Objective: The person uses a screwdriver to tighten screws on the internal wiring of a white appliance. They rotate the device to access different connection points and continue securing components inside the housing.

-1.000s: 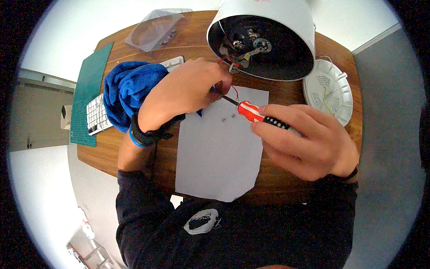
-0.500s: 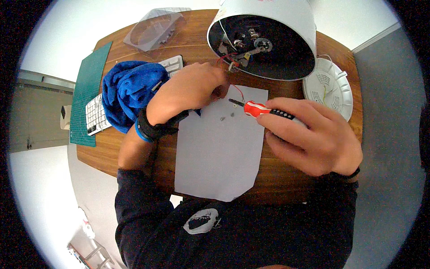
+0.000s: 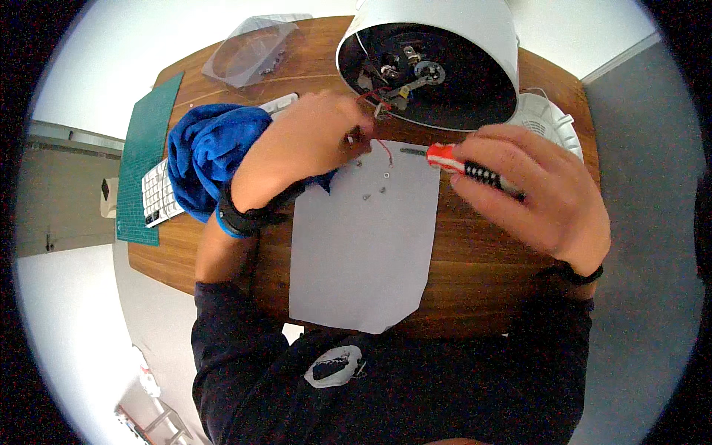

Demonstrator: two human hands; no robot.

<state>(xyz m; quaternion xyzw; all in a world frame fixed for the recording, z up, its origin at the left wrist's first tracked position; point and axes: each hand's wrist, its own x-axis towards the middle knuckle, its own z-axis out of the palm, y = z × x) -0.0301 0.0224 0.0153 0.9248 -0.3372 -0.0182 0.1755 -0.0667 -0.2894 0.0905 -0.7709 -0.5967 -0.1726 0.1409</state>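
My right hand is closed round a screwdriver with a red, white and black handle. Its dark shaft points left, over the upper right edge of a white paper sheet. My left hand is closed above the sheet's top left, beside a red wire. A small pale bit shows at its fingertips, too small to name. Beyond both hands, a white cylindrical housing lies tilted, its black inside with wires and metal parts facing me. On the paper lie a small ring-shaped nut and several tiny screws.
A blue cloth is bunched over a white keyboard on the left, partly on a green cutting mat. A clear plastic tray stands at the back left. To the right is a round white vented cover.
My right hand has drawn the screwdriver right and slightly up, away from the small parts. The housing has shifted slightly left. My left hand has moved a little left.
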